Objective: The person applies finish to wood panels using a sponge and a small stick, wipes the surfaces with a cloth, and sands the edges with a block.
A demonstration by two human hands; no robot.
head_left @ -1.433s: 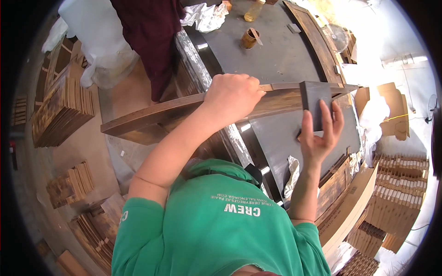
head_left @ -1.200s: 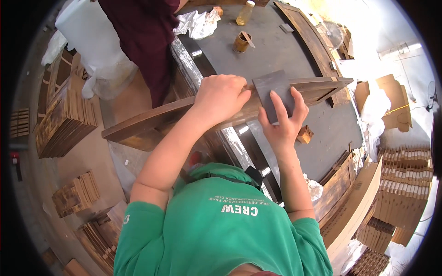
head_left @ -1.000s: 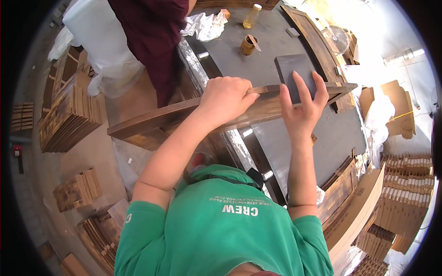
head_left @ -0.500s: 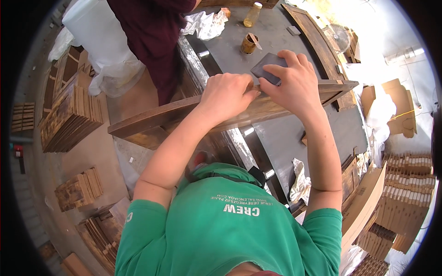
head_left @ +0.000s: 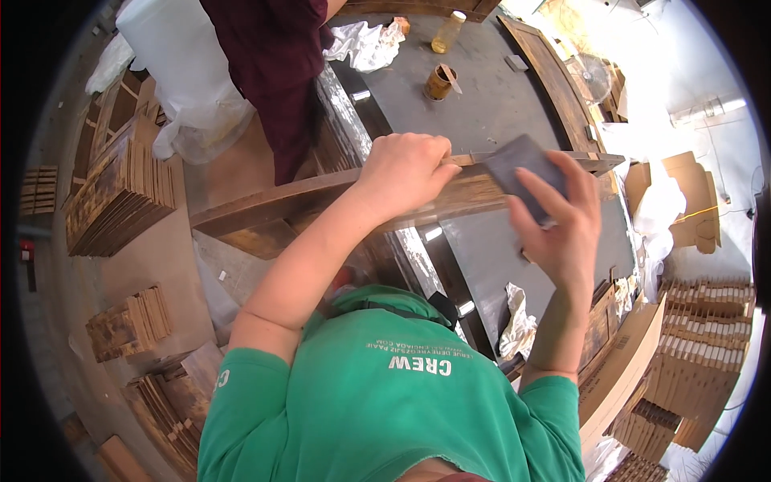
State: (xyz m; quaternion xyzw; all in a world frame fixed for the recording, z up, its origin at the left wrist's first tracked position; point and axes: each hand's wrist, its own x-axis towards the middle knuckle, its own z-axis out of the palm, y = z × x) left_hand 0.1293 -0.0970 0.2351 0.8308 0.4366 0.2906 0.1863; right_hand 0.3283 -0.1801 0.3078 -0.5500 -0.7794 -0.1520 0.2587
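My left hand (head_left: 401,170) is clamped over the top edge of a long dark wooden board (head_left: 281,205) that runs across a grey worktable (head_left: 498,112). To its right, my right hand (head_left: 566,233) holds a flat grey sanding pad (head_left: 520,167) with the fingers spread behind it. The pad lies against the board's upper edge near its right end. Both forearms rise from my green shirt at the bottom of the view.
A person in dark red clothing (head_left: 273,64) stands across the board. A small tin can (head_left: 439,82), a bottle (head_left: 448,30) and a white rag (head_left: 365,44) sit on the table. Stacks of wooden slats (head_left: 120,193) (head_left: 707,345) lie on the floor at both sides.
My right hand has rubbed the grey pad back and forth along the board. Half a second ago it lay palm down on top; now it is lower and farther right. My left hand kept its grip.
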